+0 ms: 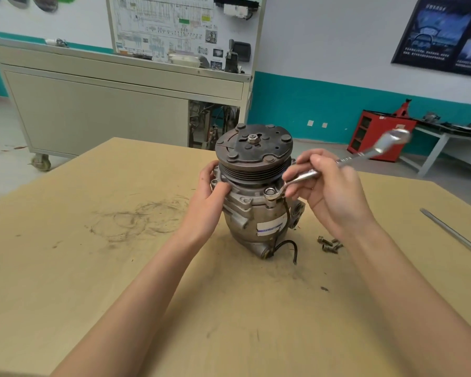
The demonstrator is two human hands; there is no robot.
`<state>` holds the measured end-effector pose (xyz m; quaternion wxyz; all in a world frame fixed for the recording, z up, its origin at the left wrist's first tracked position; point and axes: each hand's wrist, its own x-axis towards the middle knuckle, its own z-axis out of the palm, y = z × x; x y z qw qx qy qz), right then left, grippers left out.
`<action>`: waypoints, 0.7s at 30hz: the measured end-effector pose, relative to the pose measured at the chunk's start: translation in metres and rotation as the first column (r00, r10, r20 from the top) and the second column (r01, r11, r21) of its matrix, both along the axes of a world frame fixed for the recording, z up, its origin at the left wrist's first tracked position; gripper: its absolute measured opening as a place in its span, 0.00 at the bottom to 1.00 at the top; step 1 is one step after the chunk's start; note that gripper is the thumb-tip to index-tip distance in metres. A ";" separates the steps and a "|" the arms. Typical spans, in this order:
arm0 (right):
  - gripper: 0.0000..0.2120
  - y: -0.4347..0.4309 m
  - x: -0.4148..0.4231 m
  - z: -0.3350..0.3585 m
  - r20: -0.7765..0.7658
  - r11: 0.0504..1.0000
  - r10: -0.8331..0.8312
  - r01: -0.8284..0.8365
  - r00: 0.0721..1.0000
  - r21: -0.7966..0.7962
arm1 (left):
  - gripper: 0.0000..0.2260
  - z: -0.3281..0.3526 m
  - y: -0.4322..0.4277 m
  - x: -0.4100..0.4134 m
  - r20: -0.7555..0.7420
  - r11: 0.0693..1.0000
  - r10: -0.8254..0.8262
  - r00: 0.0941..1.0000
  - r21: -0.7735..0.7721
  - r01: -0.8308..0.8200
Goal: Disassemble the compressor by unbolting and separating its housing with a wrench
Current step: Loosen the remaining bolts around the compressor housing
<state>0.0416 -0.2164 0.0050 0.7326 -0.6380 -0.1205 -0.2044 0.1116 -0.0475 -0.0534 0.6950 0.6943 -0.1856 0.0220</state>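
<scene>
Both bare forearms reach forward from the lower edge and converge toward the middle. The left hand [211, 193] is turned palm-inward. Its fingers curl round the far side of the grey cast-metal compressor [252, 213] and its thumb lies along the near flange. The right hand [331, 194] sits slightly higher with the wrist bent back. Its fingertips and thumb pinch the shaft of the shiny silver steel wrench [348, 159], and the remaining fingers are loosely bent beneath it.

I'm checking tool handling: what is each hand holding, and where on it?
Right hand pinches the wrench at mid-shank, its ring end on a housing bolt. Left hand grips the compressor by its flange rim.
</scene>
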 end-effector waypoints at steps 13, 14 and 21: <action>0.21 0.026 -0.044 -0.005 0.522 0.676 -0.201 0.503 0.829 -0.539 | 0.21 0.001 0.000 -0.002 0.013 1.000 -0.001 1.000 0.000 0.001; 0.23 0.028 -0.046 -0.014 0.627 0.580 -0.171 0.592 0.760 -0.560 | 0.21 0.001 0.000 -0.002 0.014 1.000 0.000 1.000 0.000 0.000; 0.19 0.031 -0.038 -0.035 0.911 0.257 -0.011 0.881 0.413 -0.397 | 0.20 -0.001 -0.001 0.000 0.022 1.000 0.014 1.000 0.001 -0.014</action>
